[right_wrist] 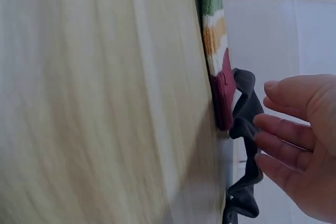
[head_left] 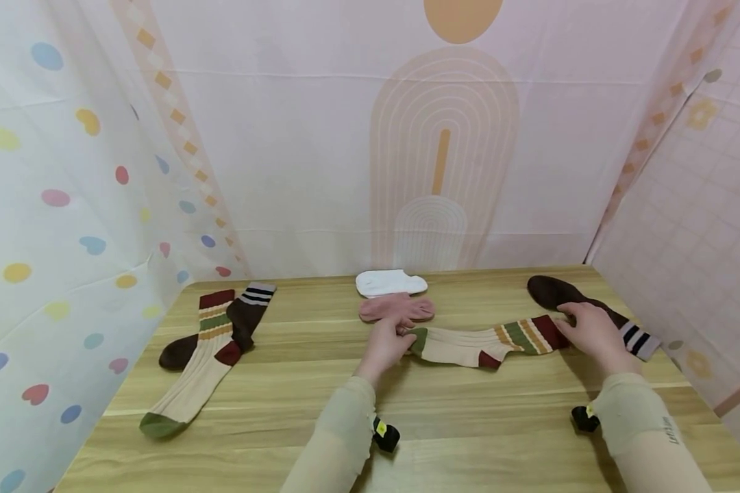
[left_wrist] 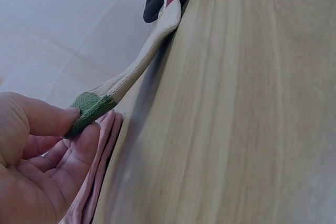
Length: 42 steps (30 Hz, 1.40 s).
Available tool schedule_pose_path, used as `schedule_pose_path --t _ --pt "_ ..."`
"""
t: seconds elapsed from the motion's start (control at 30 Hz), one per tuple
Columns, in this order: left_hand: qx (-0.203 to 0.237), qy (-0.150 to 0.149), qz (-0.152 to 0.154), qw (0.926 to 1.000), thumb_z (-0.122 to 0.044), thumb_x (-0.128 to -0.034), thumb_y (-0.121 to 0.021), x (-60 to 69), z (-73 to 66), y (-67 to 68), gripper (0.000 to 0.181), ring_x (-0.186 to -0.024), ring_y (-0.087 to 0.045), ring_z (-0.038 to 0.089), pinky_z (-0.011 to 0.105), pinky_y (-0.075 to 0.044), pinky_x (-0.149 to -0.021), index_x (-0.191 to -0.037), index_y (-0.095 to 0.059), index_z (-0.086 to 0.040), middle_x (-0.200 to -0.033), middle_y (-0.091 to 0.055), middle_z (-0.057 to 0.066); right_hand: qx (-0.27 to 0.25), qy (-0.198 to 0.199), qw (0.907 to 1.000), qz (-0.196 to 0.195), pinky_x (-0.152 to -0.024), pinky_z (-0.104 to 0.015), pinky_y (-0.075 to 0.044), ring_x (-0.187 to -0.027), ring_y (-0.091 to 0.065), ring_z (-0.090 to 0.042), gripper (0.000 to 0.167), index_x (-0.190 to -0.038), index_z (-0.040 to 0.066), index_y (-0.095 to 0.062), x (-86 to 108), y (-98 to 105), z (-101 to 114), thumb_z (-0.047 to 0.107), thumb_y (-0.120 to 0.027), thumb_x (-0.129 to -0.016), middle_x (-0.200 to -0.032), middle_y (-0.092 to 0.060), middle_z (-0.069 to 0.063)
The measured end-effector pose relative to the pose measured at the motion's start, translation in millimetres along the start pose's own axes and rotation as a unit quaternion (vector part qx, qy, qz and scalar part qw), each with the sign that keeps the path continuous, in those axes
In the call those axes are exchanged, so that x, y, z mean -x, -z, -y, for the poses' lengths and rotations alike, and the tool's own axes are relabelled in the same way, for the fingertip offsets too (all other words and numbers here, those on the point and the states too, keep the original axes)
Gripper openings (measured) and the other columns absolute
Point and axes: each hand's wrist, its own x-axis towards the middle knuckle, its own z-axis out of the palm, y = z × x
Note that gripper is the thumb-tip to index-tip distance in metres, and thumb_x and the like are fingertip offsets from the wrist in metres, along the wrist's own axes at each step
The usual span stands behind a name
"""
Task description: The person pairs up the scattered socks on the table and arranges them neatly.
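A cream sock (head_left: 456,346) with a green toe, maroon heel and striped leg stretches across the right half of the table. My left hand (head_left: 385,346) pinches its green toe (left_wrist: 92,109) between thumb and fingers, lifted off the wood in the left wrist view. Over by the maroon cuff (right_wrist: 224,95) is my right hand (head_left: 595,332), fingers loosely bent and holding nothing; the right wrist view shows a gap between fingertips and cuff. Behind that hand lies a dark brown sock (head_left: 551,291) with a grey-and-black striped cuff, partly hidden by the hand.
Pink socks (head_left: 401,308) lie just beyond my left hand, with white socks (head_left: 391,282) behind them near the back curtain (head_left: 308,171). At the left, a matching cream sock (head_left: 197,383) crosses over another dark brown sock (head_left: 179,352) on the wooden table (head_left: 271,404).
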Motion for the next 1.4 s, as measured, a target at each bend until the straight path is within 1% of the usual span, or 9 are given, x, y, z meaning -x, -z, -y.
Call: schedule_pose_path --t 0.37,0.47,0.57,0.63,0.73,0.9,1.0,1.13,1.4 --pt "0.008 0.015 0.005 0.9998 0.003 -0.0862 -0.071 1.7 -0.2 -3.0 0.015 -0.057 -0.064 0.015 0.023 -0.049 -0.047 -0.101 -0.068 0.005 -0.082 -0.065 0.009 0.015 -0.071 0.9939 0.083 -0.08 -0.056 -0.05 -0.099 -0.061 -0.047 0.043 -0.118 -0.014 -0.058 -9.4 -3 9 0.022 -0.063 -0.096 -0.113 -0.063 -0.031" --pt "0.003 0.016 0.005 0.9999 0.002 -0.0864 -0.071 2.2 -1.4 -3.4 0.015 -0.059 -0.064 0.016 0.024 -0.05 -0.049 -0.1 -0.068 0.004 -0.083 -0.065 0.009 0.017 -0.098 0.9894 0.106 -0.067 -0.045 -0.049 -0.079 -0.06 -0.035 0.032 -0.094 -0.007 -0.061 -11.9 -3 14 0.024 -0.063 -0.096 -0.088 -0.063 -0.022" --pt "-0.013 0.001 -0.001 0.9999 0.001 -0.085 -0.072 2.4 -1.3 -4.4 0.015 -0.067 -0.064 0.015 0.025 -0.052 -0.059 -0.099 -0.069 0.003 -0.084 -0.066 0.008 0.007 -0.114 0.9857 0.124 -0.056 -0.034 -0.036 -0.059 -0.043 -0.02 0.034 -0.07 0.008 -0.047 -13.5 -3 16 0.023 -0.062 -0.096 -0.065 -0.044 -0.004" --pt "-0.022 -0.014 -0.007 0.9996 0.002 -0.0835 -0.073 2.4 -0.3 -5.5 0.015 -0.072 -0.063 0.016 0.027 -0.052 -0.065 -0.098 -0.07 0.002 -0.084 -0.066 0.007 -0.001 -0.12 0.9841 0.131 -0.057 -0.033 -0.031 -0.057 -0.036 -0.016 0.039 -0.066 0.014 -0.039 -13.8 -4 17 0.022 -0.061 -0.097 -0.062 -0.033 0.001" --pt "-0.027 -0.03 -0.015 0.9991 0.003 -0.0817 -0.074 2.7 1.2 -7.4 0.015 -0.078 -0.062 0.018 0.029 -0.052 -0.071 -0.096 -0.07 0.002 -0.084 -0.067 0.008 -0.007 -0.125 0.9828 0.136 -0.058 -0.033 -0.031 -0.058 -0.035 -0.017 0.039 -0.067 0.012 -0.038 -14.5 -5 17 0.02 -0.06 -0.097 -0.064 -0.032 -0.001" --pt "-0.009 -0.029 -0.022 0.9993 0.006 -0.0815 -0.073 4.0 2.7 -7.9 0.015 -0.079 -0.063 0.02 0.029 -0.053 -0.071 -0.096 -0.07 0.003 -0.085 -0.066 0.01 -0.011 -0.128 0.9814 0.143 -0.065 -0.038 -0.041 -0.069 -0.048 -0.025 0.03 -0.091 -0.01 -0.059 -16.1 -4 17 0.019 -0.061 -0.097 -0.086 -0.057 -0.025" --pt "0.0 -0.023 -0.024 0.9994 0.006 -0.0821 -0.072 4.8 2.5 -6.1 0.015 -0.08 -0.062 0.02 0.029 -0.053 -0.072 -0.096 -0.07 0.003 -0.086 -0.066 0.01 -0.025 -0.131 0.9809 0.141 -0.061 -0.035 -0.041 -0.062 -0.048 -0.022 0.032 -0.075 -0.002 -0.055 -14.8 -5 16 0.02 -0.061 -0.097 -0.071 -0.054 -0.017" --pt "0.011 -0.009 -0.024 0.9996 0.007 -0.0835 -0.07 5.3 2.4 -2.5 0.015 -0.082 -0.06 0.019 0.032 -0.053 -0.074 -0.097 -0.07 0.001 -0.088 -0.065 0.009 -0.055 -0.124 0.9838 0.117 -0.055 -0.03 -0.032 -0.052 -0.036 -0.015 0.047 -0.067 0.015 -0.026 -9.6 -7 16 0.021 -0.062 -0.096 -0.059 -0.025 0.003" --pt "-0.001 -0.028 -0.063 0.9976 0.01 -0.0791 -0.069 4.7 9.8 9.9 0.019 -0.078 -0.06 0.021 0.034 -0.053 -0.071 -0.097 -0.068 0.002 -0.084 -0.063 0.01 -0.07 -0.083 0.9917 0.068 -0.06 -0.034 -0.034 -0.062 -0.038 -0.02 0.034 -0.084 0.003 -0.037 0.3 -4 22 0.022 -0.061 -0.098 -0.069 -0.035 -0.004"
